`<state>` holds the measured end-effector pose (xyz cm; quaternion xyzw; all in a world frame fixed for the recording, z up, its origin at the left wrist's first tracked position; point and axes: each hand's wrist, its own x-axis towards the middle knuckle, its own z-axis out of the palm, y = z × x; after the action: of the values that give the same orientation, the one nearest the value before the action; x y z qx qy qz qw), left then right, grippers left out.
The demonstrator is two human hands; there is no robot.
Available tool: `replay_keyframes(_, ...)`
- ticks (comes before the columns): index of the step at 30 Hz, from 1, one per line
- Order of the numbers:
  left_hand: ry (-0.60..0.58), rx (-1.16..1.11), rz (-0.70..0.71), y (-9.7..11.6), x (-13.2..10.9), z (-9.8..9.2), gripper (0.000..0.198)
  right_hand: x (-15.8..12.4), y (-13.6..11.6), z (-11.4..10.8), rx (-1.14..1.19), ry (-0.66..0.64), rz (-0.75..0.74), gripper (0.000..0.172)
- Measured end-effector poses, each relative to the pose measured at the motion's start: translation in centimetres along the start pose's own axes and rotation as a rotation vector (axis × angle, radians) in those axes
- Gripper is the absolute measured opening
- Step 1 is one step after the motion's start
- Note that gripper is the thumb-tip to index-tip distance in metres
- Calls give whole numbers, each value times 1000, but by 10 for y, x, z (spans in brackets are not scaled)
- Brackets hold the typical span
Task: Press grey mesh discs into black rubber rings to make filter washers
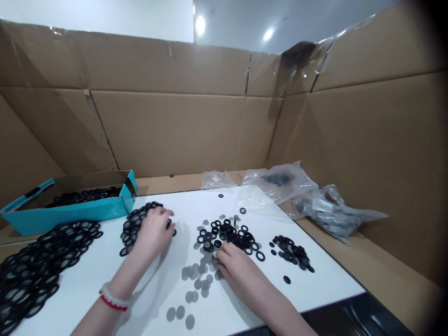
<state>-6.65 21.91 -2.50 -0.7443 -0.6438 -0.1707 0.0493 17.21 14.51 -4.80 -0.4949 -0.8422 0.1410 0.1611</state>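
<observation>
The left hand (154,231) rests with fingers (164,219) loosely spread over a curved band of flat black rubber rings (131,228), holding none that can be told; the right hand (238,273) curls its fingers (222,254) against a central heap of black rings (224,235), beside thin grey translucent discs (198,275) on a white tabletop (297,289)

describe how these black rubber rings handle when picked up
The small black rubber rings are probably light and slightly flexible, being thin. Lying flat in loose heaps, they likely slide when pushed; one on edge might roll.
</observation>
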Motion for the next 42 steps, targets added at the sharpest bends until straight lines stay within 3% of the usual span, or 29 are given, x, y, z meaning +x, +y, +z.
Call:
replay_keyframes(3,-141,-125,139,38,-10,14,25,3,5,4,-3,66,-13,11)
replay_keyframes(6,-155,-197,148,56,-17,25,20,5,9,3,12,141,-33,11)
replay_keyframes(10,-112,-413,94,51,-12,31,10,8,15,-4,141,197,-53,11)
replay_keyframes(13,-230,-745,-5,42,-1,29,5,24,20,-13,374,140,-43,11)
replay_keyframes(16,-290,-1017,-96,37,10,23,16,56,26,-17,650,75,-32,11)
replay_keyframes(19,-204,-1117,-129,35,16,14,20,90,29,-14,884,53,-46,13)
replay_keyframes(22,-122,-1226,-212,33,15,10,22,111,29,-6,958,36,-51,21)
replay_keyframes(26,-135,-1382,-355,33,8,18,28,114,28,6,1015,43,20,36)
replay_keyframes(32,-187,-1512,-370,39,3,26,33,108,29,13,1129,9,61,46)
replay_keyframes(37,-229,-1518,-382,40,2,24,32,106,38,9,1070,-10,11,39)
replay_keyframes(42,-217,-1460,-386,38,2,24,24,92,46,-10,642,-148,-123,29)
